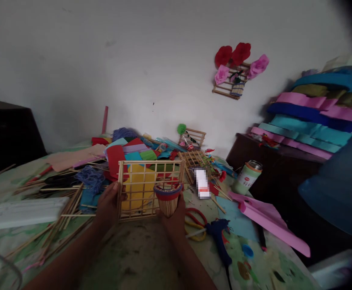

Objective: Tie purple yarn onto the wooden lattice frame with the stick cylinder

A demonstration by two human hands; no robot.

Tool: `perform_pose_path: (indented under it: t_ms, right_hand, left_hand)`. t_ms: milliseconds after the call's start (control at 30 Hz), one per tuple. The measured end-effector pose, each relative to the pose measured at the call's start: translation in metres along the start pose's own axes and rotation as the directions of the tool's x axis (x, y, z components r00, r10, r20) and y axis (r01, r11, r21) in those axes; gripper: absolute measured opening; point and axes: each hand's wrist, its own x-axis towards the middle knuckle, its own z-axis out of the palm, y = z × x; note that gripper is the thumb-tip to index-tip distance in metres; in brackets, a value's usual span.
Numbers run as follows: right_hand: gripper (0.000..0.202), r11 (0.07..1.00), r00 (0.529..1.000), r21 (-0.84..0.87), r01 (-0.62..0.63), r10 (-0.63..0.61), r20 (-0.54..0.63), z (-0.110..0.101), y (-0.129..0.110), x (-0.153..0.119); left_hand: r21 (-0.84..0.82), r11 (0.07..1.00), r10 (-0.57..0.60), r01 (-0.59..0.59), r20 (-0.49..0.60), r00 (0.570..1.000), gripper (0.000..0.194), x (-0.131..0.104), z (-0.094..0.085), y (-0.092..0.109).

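Above the table's near middle, a lattice frame of thin bamboo sticks [141, 182] is held upright. My left hand [107, 203] is closed on its left edge. At the lattice's lower right sits a small stick basket [168, 203] with a red band and a blue rim. My right hand [176, 219] wraps round this basket from below and the right; some fingers are hidden behind it. Whether the basket is fixed to the lattice I cannot tell. A blue glue gun [219, 237] and scissors with red and yellow handles [195, 221] lie just right of my right hand.
Coloured paper [115, 159], loose sticks [76, 205] and blue yarn [91, 179] cover the table's left and back. A lidded jar [247, 177], pink paper [272, 225] and a blue cap [247, 251] are on the right. Paper flowers on a lattice [236, 74] hang on the wall.
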Motion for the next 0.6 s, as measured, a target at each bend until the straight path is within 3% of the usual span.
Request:
perform_pose_path:
  t_ms: [600]
  right_hand:
    - [0.095, 0.999, 1.0, 0.026, -0.02, 0.02, 0.007, -0.002, 0.0006, 0.0011]
  left_hand:
    - [0.088, 0.996, 0.019, -0.018, -0.014, 1.0, 0.04, 0.0006, -0.0015, -0.0046]
